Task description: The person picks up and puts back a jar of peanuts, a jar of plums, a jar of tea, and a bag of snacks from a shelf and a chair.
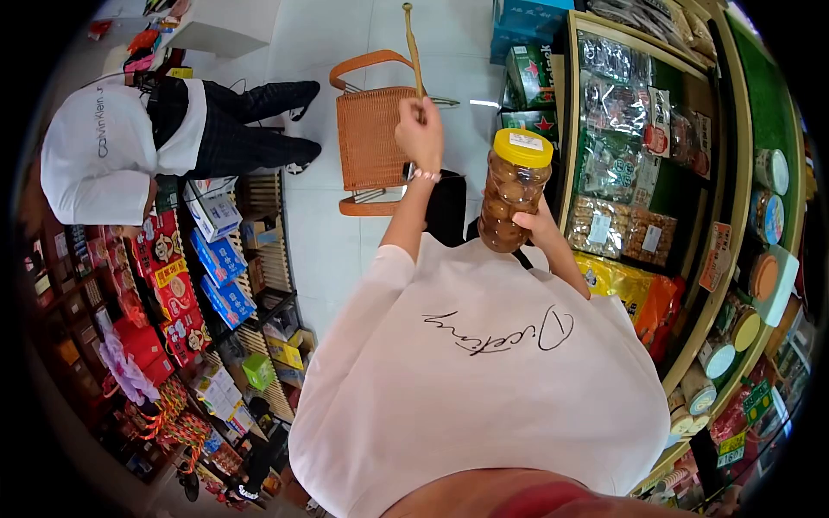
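Note:
My left hand (419, 134) is closed in a fist around a slim wooden stick (413, 52). The stick has a small knob at its far end and points away from me, over a brown woven chair (371, 142) with curved armrests. In my right hand (537, 223) is a clear plastic jar (509, 198) with a yellow lid (523, 147) and a white label on top. Round brown pieces fill the jar, which is upright with its lid on. My right fingers are partly hidden behind it.
Shelves with bagged snacks (609, 104) and lidded jars (718, 356) line the right side. Green boxes (528, 78) are stacked beyond the jar. To the left, a person in a white shirt (95, 155) stands by shelves of red packages (173, 285) and blue boxes (218, 257).

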`<state>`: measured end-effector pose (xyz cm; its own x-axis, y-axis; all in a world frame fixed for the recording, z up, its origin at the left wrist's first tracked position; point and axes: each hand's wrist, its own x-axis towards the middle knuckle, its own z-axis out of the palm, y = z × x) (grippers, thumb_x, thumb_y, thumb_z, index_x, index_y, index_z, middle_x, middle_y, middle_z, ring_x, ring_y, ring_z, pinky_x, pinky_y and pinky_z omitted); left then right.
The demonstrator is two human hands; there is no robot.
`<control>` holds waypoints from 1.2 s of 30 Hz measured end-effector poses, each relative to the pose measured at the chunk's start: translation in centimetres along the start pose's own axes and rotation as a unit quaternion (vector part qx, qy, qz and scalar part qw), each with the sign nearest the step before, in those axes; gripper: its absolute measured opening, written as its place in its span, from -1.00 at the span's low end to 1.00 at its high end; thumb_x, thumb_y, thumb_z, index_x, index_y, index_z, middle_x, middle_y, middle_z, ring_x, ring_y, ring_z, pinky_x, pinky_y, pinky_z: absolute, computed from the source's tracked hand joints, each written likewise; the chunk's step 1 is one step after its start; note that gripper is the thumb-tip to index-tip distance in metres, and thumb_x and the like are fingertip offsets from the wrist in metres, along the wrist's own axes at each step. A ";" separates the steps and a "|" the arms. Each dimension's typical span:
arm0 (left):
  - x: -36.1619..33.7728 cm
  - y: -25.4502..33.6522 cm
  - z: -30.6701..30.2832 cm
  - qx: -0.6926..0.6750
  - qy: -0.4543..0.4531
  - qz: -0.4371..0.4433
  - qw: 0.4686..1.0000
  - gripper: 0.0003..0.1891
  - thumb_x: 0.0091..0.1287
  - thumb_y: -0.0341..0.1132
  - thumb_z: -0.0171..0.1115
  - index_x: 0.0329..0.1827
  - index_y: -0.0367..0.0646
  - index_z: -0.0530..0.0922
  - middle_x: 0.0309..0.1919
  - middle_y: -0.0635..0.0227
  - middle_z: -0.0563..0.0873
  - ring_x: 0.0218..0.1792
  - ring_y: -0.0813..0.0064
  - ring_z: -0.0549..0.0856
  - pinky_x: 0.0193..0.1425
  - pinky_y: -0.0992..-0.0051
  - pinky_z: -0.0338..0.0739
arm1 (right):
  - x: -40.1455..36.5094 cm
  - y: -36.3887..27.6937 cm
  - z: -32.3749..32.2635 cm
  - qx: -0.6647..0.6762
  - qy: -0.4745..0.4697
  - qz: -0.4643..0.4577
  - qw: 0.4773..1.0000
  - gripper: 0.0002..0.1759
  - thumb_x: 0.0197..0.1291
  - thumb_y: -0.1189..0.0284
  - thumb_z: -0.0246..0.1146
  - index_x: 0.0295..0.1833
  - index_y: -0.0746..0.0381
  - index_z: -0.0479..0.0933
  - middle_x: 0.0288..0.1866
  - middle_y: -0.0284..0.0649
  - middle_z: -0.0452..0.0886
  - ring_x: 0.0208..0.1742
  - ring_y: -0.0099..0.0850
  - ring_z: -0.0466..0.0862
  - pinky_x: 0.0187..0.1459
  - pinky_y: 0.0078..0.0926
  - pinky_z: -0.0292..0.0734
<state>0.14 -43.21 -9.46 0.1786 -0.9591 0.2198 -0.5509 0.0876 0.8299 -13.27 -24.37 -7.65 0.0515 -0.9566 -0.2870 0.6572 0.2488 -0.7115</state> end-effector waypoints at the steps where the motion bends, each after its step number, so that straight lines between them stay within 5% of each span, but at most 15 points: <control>1: 1.5 0.3 1.2 0.012 0.020 0.010 1.000 -0.79 0.26 -0.23 0.14 -0.42 -0.17 0.44 -0.68 0.22 0.56 -0.61 0.18 0.59 -0.51 0.27 0.39 | 0.6 0.2 0.0 0.015 0.007 -0.004 1.000 -0.18 -0.15 0.32 0.41 0.25 0.29 0.23 0.10 -0.19 0.47 0.14 -0.37 0.48 0.19 -0.38 0.38; 10: 15.8 0.2 11.8 -0.213 0.070 -0.031 0.974 -0.83 0.30 -0.32 0.07 -0.30 -0.27 0.37 -0.61 0.30 0.55 -0.66 0.52 0.46 -0.55 0.47 0.33 | 8.2 -4.5 1.6 -0.084 0.057 -0.025 0.995 -0.11 -0.21 0.33 0.47 0.28 0.27 0.20 0.14 -0.19 0.44 0.18 -0.36 0.45 0.23 -0.36 0.34; 15: 15.6 -2.4 9.5 -0.334 -0.099 -0.090 0.933 -0.79 0.33 -0.33 0.07 -0.11 -0.22 0.29 -0.47 0.30 0.53 -0.50 0.51 0.57 -0.49 0.58 0.46 | 13.8 -6.0 2.9 -0.025 0.090 -0.038 0.995 -0.09 -0.19 0.31 0.45 0.30 0.27 0.16 0.14 -0.19 0.43 0.18 -0.34 0.45 0.23 -0.35 0.35; 19: 16.1 -1.5 4.4 -0.398 -0.197 -0.334 0.831 -0.77 0.39 -0.21 -0.01 -0.03 -0.14 0.32 -0.23 0.22 0.58 -0.23 0.45 0.63 -0.13 0.47 0.57 | 16.9 -6.4 3.3 -0.015 0.109 -0.060 0.992 -0.08 -0.16 0.26 0.43 0.31 0.27 0.14 0.16 -0.18 0.41 0.19 -0.35 0.45 0.23 -0.35 0.35; 23: 13.1 -3.3 4.3 -0.344 -0.296 -0.338 0.825 -0.60 0.46 -0.06 -0.19 -0.02 -0.21 0.45 -0.32 0.32 0.61 -0.16 0.44 0.62 0.02 0.50 0.51 | 21.2 -8.7 2.1 -0.029 0.102 -0.083 0.991 -0.07 -0.17 0.27 0.44 0.32 0.27 0.13 0.18 -0.18 0.40 0.19 -0.36 0.44 0.23 -0.35 0.35; 25: 11.4 -1.9 2.8 -0.347 -0.381 -0.379 0.769 -0.60 0.48 -0.08 -0.21 -0.09 -0.26 0.47 -0.39 0.35 0.59 -0.21 0.47 0.60 -0.05 0.53 0.48 | 19.8 -8.8 1.6 -0.028 0.095 -0.043 0.994 -0.05 -0.17 0.27 0.44 0.34 0.28 0.12 0.19 -0.18 0.39 0.21 -0.36 0.43 0.24 -0.35 0.34; 26: 10.3 -3.0 3.0 -0.336 -0.380 -0.314 0.803 -0.61 0.49 -0.08 -0.20 -0.15 -0.22 0.48 -0.46 0.42 0.52 -0.34 0.57 0.53 -0.21 0.55 0.44 | 20.2 -9.0 1.2 -0.029 0.097 -0.047 0.994 -0.07 -0.16 0.27 0.43 0.32 0.29 0.15 0.17 -0.17 0.42 0.19 -0.34 0.46 0.23 -0.34 0.35; 29: 10.0 -2.5 5.3 -0.391 -0.237 -0.363 0.812 -0.69 0.48 -0.13 -0.13 -0.35 -0.10 0.46 -0.62 0.59 0.32 -0.60 0.78 0.26 -0.55 0.70 0.11 | 21.9 -10.8 0.6 -0.028 0.079 -0.076 0.994 -0.11 -0.15 0.28 0.42 0.30 0.30 0.17 0.14 -0.18 0.45 0.15 -0.34 0.49 0.21 -0.35 0.37; 32: 11.5 -2.9 8.3 -0.340 -0.130 -0.282 0.887 -0.64 0.45 -0.10 -0.08 -0.51 -0.06 0.41 -0.72 0.65 0.23 -0.71 0.79 0.15 -0.67 0.67 -0.03 | 22.8 -11.6 -0.7 -0.047 0.072 -0.049 0.995 0.02 -0.17 0.14 0.42 0.36 0.33 0.09 0.21 -0.03 0.40 0.23 -0.22 0.46 0.23 -0.24 0.40; 36: 15.5 -2.7 8.8 -0.373 -0.109 -0.312 0.867 -0.67 0.44 -0.11 -0.04 -0.49 -0.04 0.43 -0.71 0.65 0.29 -0.73 0.82 0.18 -0.72 0.72 -0.01 | 23.4 -13.3 -2.4 -0.061 0.065 -0.091 0.992 -0.13 -0.17 0.27 0.43 0.28 0.28 0.21 0.14 -0.15 0.45 0.16 -0.34 0.47 0.22 -0.36 0.36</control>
<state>-2.77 -60.65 -12.79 0.0484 -0.9030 -0.4270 0.2918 -0.3961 0.8706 -22.64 -49.65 -6.46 -0.1620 -0.9615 -0.2218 0.5502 0.0985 -0.8292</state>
